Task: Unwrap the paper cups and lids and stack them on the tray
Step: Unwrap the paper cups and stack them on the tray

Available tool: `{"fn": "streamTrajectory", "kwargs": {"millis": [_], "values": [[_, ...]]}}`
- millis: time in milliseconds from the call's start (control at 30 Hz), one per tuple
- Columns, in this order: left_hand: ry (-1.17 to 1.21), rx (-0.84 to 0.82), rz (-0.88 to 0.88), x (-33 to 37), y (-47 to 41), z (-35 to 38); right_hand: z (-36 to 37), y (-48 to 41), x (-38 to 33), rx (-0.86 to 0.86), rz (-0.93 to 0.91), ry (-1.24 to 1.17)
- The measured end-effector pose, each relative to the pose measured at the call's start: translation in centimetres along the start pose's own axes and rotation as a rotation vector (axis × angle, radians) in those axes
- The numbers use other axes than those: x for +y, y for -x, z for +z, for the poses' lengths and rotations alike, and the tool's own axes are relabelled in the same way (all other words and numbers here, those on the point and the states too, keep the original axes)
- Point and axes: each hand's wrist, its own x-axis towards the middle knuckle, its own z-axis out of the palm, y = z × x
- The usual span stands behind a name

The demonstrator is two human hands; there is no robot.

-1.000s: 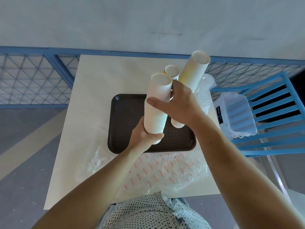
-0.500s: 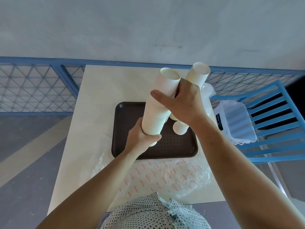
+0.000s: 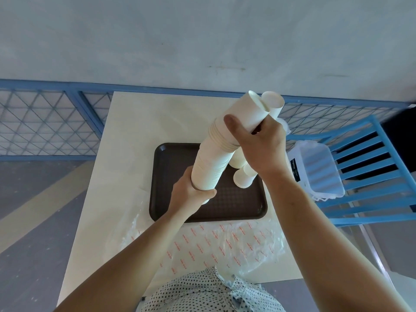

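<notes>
While left hand (image 3: 188, 195) grips cup stack (image 3: 211, 164) low, right hand (image 3: 263, 146) clasps higher.

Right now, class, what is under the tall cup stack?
Below the cup stack lies the brown tray. The left hand wraps the stack's bottom end, so contact with the tray is hidden.

Plain bare room, grey wall (image 3: 202, 41), blue mesh railing (image 3: 45, 85), blue slatted chair (image 3: 369, 218), pale table (image 3: 135, 131)
</notes>
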Motion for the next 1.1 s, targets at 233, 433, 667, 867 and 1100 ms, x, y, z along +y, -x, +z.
{"fn": "streamTrajectory", "kwargs": {"millis": [233, 433, 667, 867, 1100], "values": [[-0.064, 0.001, 0.023, -0.6, 0.4, 0.6, -1.1, 0.5, 0.7, 0.109, 0.03, -0.081], [-0.039, -0.007, 0.02, -0.5, 0.7, 1.3, -1.9, 0.3, 1.8, 0.135, 0.217, -0.533], [0.066, 0.018, -0.015, -0.8, 0.8, 2.9, -4.5, -0.3, 6.9, 0.284, 0.392, -0.742], [0.081, 0.052, -0.015, -0.8, 1.6, 4.9, -4.6, -0.5, 16.0, 0.233, 0.392, -0.21], [0.159, 0.157, -0.063, -0.6, 3.0, 6.6, -0.9, -1.0, 21.7, -0.048, 0.264, 0.086]]}}
